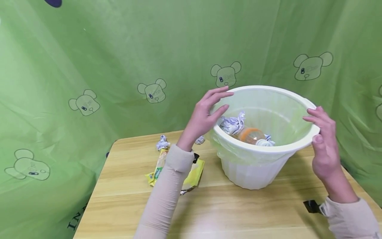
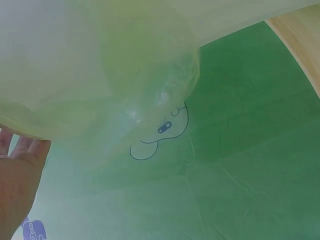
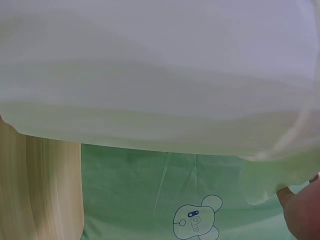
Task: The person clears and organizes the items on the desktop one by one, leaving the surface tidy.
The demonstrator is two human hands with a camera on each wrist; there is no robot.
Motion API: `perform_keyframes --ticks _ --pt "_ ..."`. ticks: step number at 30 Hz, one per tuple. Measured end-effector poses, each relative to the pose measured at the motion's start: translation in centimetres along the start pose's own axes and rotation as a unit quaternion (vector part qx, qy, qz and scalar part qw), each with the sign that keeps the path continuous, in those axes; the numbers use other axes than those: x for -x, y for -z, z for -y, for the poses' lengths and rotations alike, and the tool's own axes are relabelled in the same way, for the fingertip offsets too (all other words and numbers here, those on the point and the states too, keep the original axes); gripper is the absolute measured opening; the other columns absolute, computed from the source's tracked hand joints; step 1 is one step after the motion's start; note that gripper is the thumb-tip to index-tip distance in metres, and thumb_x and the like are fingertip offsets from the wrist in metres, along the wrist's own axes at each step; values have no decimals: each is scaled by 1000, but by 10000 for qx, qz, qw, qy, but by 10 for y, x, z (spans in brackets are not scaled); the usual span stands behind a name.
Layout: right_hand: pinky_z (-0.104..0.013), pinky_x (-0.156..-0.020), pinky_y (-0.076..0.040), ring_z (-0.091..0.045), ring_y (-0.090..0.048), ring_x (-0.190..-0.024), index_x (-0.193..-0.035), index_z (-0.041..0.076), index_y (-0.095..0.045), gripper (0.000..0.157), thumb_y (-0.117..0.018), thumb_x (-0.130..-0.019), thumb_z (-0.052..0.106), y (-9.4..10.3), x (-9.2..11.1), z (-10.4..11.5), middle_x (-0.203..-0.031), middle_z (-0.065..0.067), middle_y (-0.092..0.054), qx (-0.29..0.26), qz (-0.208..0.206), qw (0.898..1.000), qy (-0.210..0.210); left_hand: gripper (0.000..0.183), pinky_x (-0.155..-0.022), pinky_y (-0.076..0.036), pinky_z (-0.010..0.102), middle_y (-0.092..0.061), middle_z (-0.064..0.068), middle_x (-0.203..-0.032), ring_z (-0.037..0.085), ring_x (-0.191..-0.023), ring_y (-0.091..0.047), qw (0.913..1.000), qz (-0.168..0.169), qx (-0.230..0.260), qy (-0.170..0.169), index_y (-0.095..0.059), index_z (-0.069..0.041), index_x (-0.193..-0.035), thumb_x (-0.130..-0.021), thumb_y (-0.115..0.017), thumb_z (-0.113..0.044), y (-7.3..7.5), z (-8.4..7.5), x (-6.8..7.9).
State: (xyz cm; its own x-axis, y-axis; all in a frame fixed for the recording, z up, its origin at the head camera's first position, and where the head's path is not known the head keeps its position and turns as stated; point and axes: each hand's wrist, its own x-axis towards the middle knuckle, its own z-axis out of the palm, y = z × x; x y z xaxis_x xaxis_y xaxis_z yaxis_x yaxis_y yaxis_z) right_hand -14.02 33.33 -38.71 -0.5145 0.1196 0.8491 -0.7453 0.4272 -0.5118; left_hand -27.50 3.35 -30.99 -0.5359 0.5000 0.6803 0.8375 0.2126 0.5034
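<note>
A white ribbed trash bin (image 1: 253,169) with a thin translucent green liner (image 1: 235,154) stands over the right part of the table in the head view. Inside lie crumpled paper (image 1: 232,124) and a clear plastic bottle (image 1: 252,135) with an orange band. My left hand (image 1: 206,109) holds the bin's left rim, thumb on the inner side. On the opposite side, my right hand (image 1: 325,146) grips the rim with its fingers over the edge and its thumb outside. Bin wall and liner fill much of both wrist views, where little of either hand shows.
On the wooden table (image 1: 119,192), left of the bin, lie crumpled paper balls (image 1: 162,142) and yellow wrappers (image 1: 194,174), partly hidden by my left forearm. A green curtain (image 1: 119,59) with bear-like drawings hangs behind the table.
</note>
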Motion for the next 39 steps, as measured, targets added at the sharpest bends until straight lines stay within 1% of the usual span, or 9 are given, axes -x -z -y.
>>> perform_keyframes --ticks 5,9,13,17,22,25,29,32,39 --pt "-43 -133 -7 -28 -26 -155 -133 -16 -51 53 -39 -109 29 1 -1 -2 -155 -3 -45 2 12 10000 22 35 -121 -40 32 -56 3 -151 10 -141 -50 9983 -473 217 265 -66 -14 -137 -102 -66 -21 4 4 4" --pt "-43 -133 -6 -27 -25 -156 -133 -17 -51 53 -39 -109 29 2 -1 -1 -155 -3 -45 8 25 10000 4 35 -119 -43 28 -59 4 -146 12 -137 -53 9913 -1034 597 563 -65 -14 -137 -103 -64 -23 8 19 10" --pt "-43 -133 -6 -28 -26 -156 -132 -17 -51 53 -40 -109 29 4 -1 -3 -155 -3 -45 3 4 10000 19 41 -119 -43 30 -60 5 -144 18 -135 -55 9816 -1454 662 1049 -58 -19 -145 -104 -62 -25 11 47 20" --pt "-43 -133 -7 -29 -26 -155 -132 -15 -53 53 -40 -108 31 6 0 -6 -155 -5 -46 20 16 10000 81 50 -120 -43 40 -58 5 -146 23 -135 -55 9665 -1592 529 1941 -49 -29 -151 -104 -62 -26 13 88 39" --pt "-43 -133 -8 -30 -27 -155 -130 -16 -53 54 -40 -109 32 7 0 -7 -154 -7 -46 40 34 9998 173 59 -120 -43 48 -51 10 -153 31 -137 -53 9465 -1252 412 2946 -42 -28 -157 -102 -64 -23 11 132 68" --pt "-43 -133 -8 -30 -27 -155 -130 -17 -52 54 -40 -109 31 8 0 -6 -154 -6 -46 39 18 9999 162 63 -119 -43 53 -46 12 -158 36 -141 -49 9400 -879 272 3285 -38 -25 -160 -102 -65 -24 5 149 84" --pt "-44 -133 -8 -31 -28 -154 -129 -16 -53 54 -41 -108 32 8 -1 -5 -153 -8 -47 -8 3 9998 205 67 -116 -43 59 -40 8 -163 39 -144 -44 9293 -388 -19 3672 -35 -28 -161 -102 -65 -27 -6 165 104" --pt "-44 -133 -9 -31 -29 -154 -128 -16 -54 54 -42 -108 32 7 -2 -4 -153 -10 -47 -33 0 9996 267 67 -120 -38 60 -35 7 -167 38 -148 -40 9244 42 -259 3805 -34 -29 -162 -102 -65 -29 -15 172 116" --pt "-44 -133 -10 -29 -31 -153 -126 -18 -53 54 -41 -109 32 2 -2 2 -151 -7 -49 -59 -83 9995 293 66 -124 -26 65 -26 13 -171 41 -155 -28 9253 819 -672 3641 -37 -22 -161 -102 -65 -26 -28 177 129"
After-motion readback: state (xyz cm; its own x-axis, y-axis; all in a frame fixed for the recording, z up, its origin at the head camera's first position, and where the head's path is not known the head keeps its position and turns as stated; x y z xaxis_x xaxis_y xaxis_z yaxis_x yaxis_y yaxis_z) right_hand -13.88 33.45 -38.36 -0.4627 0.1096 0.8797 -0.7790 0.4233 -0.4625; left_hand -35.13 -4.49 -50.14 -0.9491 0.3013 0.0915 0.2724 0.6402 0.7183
